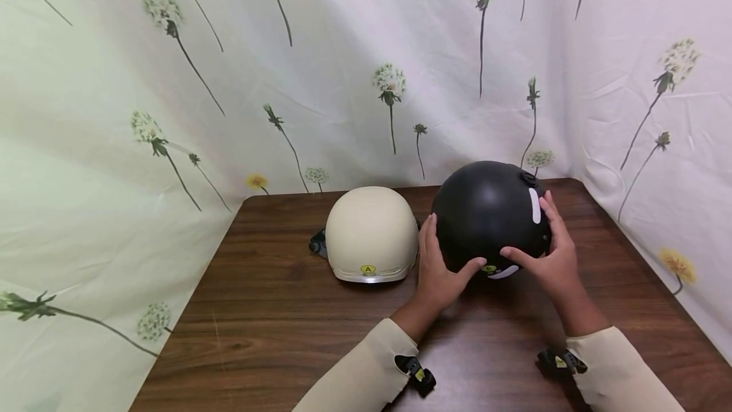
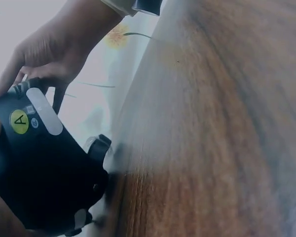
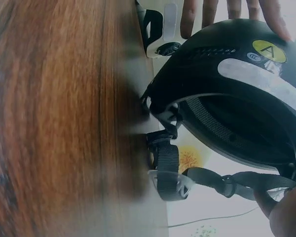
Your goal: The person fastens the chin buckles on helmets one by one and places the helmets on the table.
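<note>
A black helmet (image 1: 486,215) is held between both hands at the right rear of the table. My left hand (image 1: 440,272) grips its left side, the thumb on the front near a round yellow "A" sticker. On the opposite side, my right hand (image 1: 551,259) spreads its fingers along the shell, its thumb also at the front. In the right wrist view the black helmet (image 3: 202,74) shows its padded inside, with a chin strap (image 3: 222,180) hanging from it. White strips mark the shell. A cream helmet (image 1: 372,231) sits upright just left of the left hand.
The dark wooden table (image 1: 274,329) has its back edge close behind both helmets. A white cloth backdrop (image 1: 337,81) printed with dandelions rises behind and at the sides. A black buckle or strap piece (image 1: 318,244) sticks out left of the cream helmet.
</note>
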The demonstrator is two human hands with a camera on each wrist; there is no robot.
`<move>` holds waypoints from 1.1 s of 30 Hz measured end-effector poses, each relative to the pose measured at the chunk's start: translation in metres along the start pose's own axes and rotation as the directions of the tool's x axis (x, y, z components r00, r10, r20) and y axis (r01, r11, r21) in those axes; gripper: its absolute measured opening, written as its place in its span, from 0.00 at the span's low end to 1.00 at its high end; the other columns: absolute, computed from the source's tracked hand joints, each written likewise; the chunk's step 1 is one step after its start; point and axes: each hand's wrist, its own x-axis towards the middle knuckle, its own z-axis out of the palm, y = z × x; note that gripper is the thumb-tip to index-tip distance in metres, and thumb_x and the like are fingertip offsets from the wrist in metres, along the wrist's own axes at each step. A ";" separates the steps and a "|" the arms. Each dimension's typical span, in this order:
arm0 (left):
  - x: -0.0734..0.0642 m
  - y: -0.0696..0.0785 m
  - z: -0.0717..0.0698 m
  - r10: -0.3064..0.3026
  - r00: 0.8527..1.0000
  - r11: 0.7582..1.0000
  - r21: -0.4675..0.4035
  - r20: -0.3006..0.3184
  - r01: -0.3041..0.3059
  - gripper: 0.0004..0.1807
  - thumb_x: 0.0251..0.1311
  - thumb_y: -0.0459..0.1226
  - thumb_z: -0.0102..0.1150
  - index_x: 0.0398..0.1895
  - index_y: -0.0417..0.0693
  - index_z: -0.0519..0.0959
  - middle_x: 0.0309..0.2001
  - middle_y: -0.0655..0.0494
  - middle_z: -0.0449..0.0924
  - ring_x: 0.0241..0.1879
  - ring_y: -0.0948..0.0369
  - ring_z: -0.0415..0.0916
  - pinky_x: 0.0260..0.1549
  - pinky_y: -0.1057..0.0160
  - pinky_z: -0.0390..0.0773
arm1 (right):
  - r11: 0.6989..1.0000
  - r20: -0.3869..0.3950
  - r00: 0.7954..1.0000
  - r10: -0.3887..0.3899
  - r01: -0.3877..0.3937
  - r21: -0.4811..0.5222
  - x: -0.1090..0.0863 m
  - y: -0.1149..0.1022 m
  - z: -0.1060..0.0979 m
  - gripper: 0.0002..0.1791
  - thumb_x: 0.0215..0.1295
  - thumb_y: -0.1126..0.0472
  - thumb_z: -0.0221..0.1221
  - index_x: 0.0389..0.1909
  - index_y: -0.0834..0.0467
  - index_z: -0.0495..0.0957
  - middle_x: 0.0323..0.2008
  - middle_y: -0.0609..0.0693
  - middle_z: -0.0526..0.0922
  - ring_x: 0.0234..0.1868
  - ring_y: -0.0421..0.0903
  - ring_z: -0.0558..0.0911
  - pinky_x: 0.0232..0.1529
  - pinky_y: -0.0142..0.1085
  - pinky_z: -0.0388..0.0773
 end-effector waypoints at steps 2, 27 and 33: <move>0.000 -0.001 -0.001 0.002 1.000 1.000 0.008 0.010 -0.002 0.68 0.60 0.50 0.82 0.92 0.54 0.43 0.88 0.45 0.46 0.87 0.43 0.52 0.77 0.29 0.64 | 1.000 -0.006 1.000 -0.026 0.026 -0.001 -0.001 -0.001 0.001 0.63 0.44 0.82 0.78 0.84 0.56 0.65 0.88 0.55 0.57 0.87 0.39 0.59 0.74 0.17 0.60; 0.000 0.000 -0.002 -0.008 0.998 0.999 0.038 0.056 0.006 0.70 0.56 0.50 0.85 0.92 0.65 0.43 0.89 0.41 0.44 0.87 0.39 0.50 0.76 0.24 0.62 | 0.953 0.023 0.964 -0.266 0.259 0.158 -0.008 -0.007 0.009 0.51 0.47 0.89 0.69 0.78 0.70 0.68 0.86 0.64 0.60 0.86 0.43 0.64 0.75 0.23 0.66; 0.000 -0.002 0.000 0.026 0.998 0.999 0.029 0.057 -0.028 0.68 0.57 0.49 0.84 0.91 0.52 0.44 0.88 0.41 0.49 0.86 0.43 0.54 0.77 0.29 0.64 | 0.976 0.052 0.976 -0.210 0.206 0.075 -0.008 -0.008 0.010 0.56 0.48 0.88 0.72 0.81 0.65 0.66 0.86 0.61 0.61 0.88 0.44 0.59 0.76 0.21 0.64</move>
